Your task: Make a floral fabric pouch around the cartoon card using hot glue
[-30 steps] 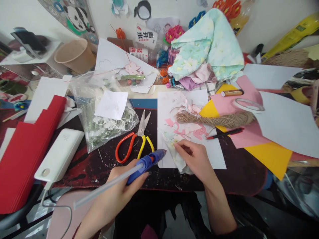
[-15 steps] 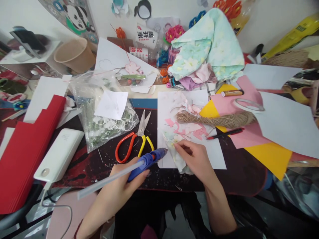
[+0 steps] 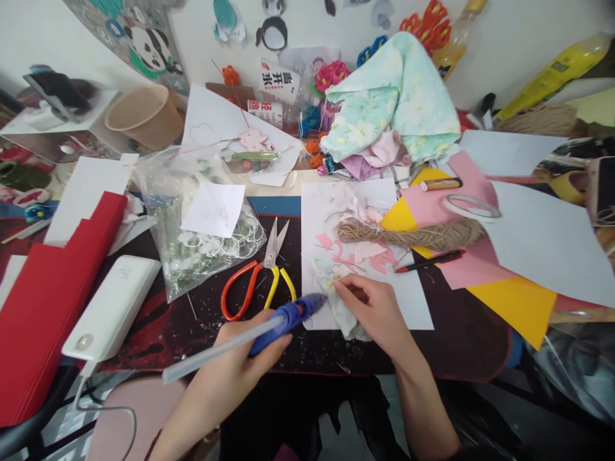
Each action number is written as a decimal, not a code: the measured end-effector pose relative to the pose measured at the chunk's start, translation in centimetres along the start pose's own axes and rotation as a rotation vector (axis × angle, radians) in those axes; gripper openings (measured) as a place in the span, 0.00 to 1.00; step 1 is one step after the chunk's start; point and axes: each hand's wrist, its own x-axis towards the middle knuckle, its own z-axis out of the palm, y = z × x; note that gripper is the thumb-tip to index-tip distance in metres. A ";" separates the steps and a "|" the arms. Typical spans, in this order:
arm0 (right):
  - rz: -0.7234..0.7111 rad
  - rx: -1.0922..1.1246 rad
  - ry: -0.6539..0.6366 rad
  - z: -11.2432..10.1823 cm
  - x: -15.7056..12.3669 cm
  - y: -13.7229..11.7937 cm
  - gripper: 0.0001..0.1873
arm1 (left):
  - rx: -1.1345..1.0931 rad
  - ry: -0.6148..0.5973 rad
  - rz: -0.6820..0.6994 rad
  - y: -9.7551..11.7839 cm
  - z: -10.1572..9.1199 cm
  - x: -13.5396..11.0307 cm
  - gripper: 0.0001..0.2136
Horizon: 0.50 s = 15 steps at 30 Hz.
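Observation:
My left hand (image 3: 250, 349) is closed around a blue hot glue gun (image 3: 283, 323), with a long whitish glue stick (image 3: 216, 352) sticking out of its back end. The gun's nozzle points right, close to a pale floral fabric piece (image 3: 339, 307). Between the thumb and fingers of my right hand (image 3: 369, 304) that fabric is pinched, over the white paper (image 3: 416, 314). Whether the nozzle touches the cloth I cannot tell. Just beyond the gun lie scissors (image 3: 271, 256) with one red and one yellow handle, blades parted.
Pink scraps (image 3: 379, 256), a twine bundle (image 3: 423, 234) and a pen (image 3: 432, 260) lie past my right hand. A clear plastic bag (image 3: 166, 256), a white power bank (image 3: 113, 307) and red folded sheets (image 3: 48, 301) are to the left. Green floral cloth (image 3: 423, 96) is heaped at the back.
The glue gun has shifted slightly right, its nozzle nearer the fabric and my right fingertips. My right hand keeps its pinch. The whole view has tilted a little.

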 end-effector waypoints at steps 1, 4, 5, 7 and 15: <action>0.000 0.003 -0.001 0.0 0.0 0.0 0.16 | 0.025 0.036 -0.010 0.0 0.0 0.1 0.10; -0.010 -0.007 -0.007 -0.2 0.0 -0.1 0.16 | 0.025 -0.013 0.018 0.1 0.0 0.1 0.11; -0.014 -0.013 -0.009 -0.2 0.0 -0.1 0.15 | 0.009 -0.052 0.035 0.1 0.0 0.2 0.11; -0.016 -0.014 -0.012 -0.3 0.0 -0.2 0.16 | 0.011 -0.052 0.031 0.0 0.0 0.2 0.11; -0.024 -0.018 0.015 -0.1 -0.1 -0.1 0.19 | 0.020 -0.036 0.030 -0.5 -0.5 -1.4 0.10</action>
